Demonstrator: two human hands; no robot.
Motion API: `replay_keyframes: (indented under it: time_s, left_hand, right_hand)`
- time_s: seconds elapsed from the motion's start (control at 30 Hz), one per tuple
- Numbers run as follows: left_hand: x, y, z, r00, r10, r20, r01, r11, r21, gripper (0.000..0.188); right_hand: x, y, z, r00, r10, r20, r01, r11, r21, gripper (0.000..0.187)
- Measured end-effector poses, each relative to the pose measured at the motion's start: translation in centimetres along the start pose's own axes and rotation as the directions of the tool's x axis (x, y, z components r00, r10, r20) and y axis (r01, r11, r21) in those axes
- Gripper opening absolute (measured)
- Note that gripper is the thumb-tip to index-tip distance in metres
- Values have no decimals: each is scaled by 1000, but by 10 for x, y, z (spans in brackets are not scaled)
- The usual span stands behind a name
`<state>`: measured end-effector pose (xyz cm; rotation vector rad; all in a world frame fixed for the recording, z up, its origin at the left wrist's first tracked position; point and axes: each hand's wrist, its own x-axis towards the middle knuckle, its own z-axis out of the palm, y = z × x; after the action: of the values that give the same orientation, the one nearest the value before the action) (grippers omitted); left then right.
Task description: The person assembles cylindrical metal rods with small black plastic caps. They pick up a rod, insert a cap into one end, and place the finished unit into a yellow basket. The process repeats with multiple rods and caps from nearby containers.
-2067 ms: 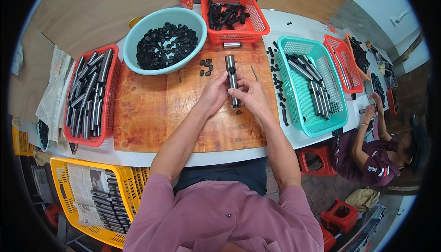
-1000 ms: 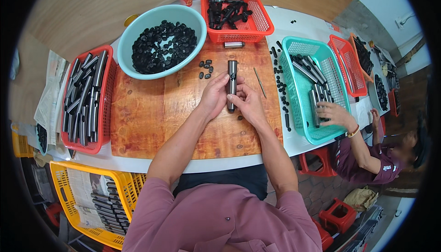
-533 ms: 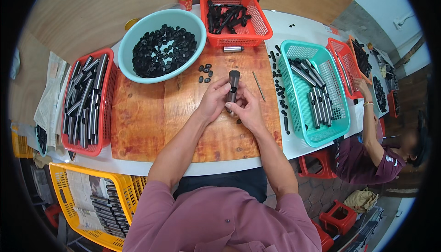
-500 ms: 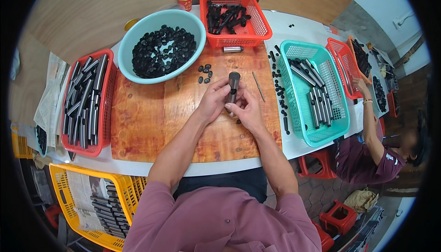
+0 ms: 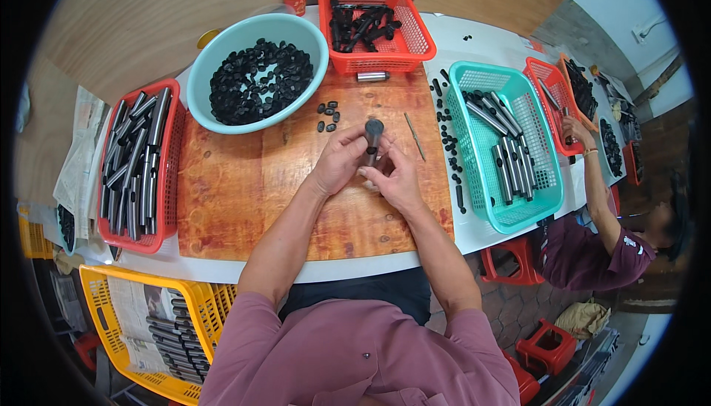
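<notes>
Over the wooden board (image 5: 244, 198), a dark grey metal cylinder (image 5: 374, 130) stands nearly upright between my hands, its round end up. My left hand (image 5: 339, 160) wraps it from the left, thumb and fingers closed on its upper part. From the right, my right hand (image 5: 400, 180) has its fingers closed around the lower part, the thumb just below; anything small between those fingertips is hidden. A small group of black oval pieces (image 5: 332, 106) lies on the board beyond my left hand. A thin metal rod (image 5: 415, 136) rests to the right.
A light-blue basin (image 5: 194, 102) of black pieces stands at far left, beside a red basket (image 5: 172, 184) of metal cylinders. A red basket (image 5: 422, 39) is at the back, a teal basket (image 5: 511, 222) at right. Black pieces (image 5: 449, 141) line its side. A co-worker's hand (image 5: 578, 132) reaches into another basket.
The cylinder has tipped more upright in my hands, and my right fingers have shifted around its lower end. A small black piece below my right hand no longer shows. The co-worker's hand has shifted.
</notes>
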<state>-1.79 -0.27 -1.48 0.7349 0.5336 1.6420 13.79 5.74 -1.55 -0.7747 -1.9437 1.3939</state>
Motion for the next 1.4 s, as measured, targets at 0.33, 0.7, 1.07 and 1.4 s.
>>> replay_keyframes:
  time_s: [0.33, 0.7, 1.07, 1.4]
  left_hand:
    - [-1, 15, -11, 999, -30, -29, 18, 941, -339, 51]
    - [-17, -1, 26, 800, -374, 469, 459, 885, -77, 48]
    - [-6, 3, 14, 980, -177, 96, 198, 926, -322, 46]
    - [3, 8, 7, 986, -93, -140, 35, 928, -371, 44]
  right_hand:
    - [22, -4, -13, 959, 37, -281, -20, 998, 65, 12]
    - [84, 0, 21, 964, -258, 71, 264, 874, -409, 19]
    - [94, 12, 17, 849, -467, 248, 525, 687, -503, 17]
    - [82, 16, 1, 925, -370, 88, 357, 763, -539, 16]
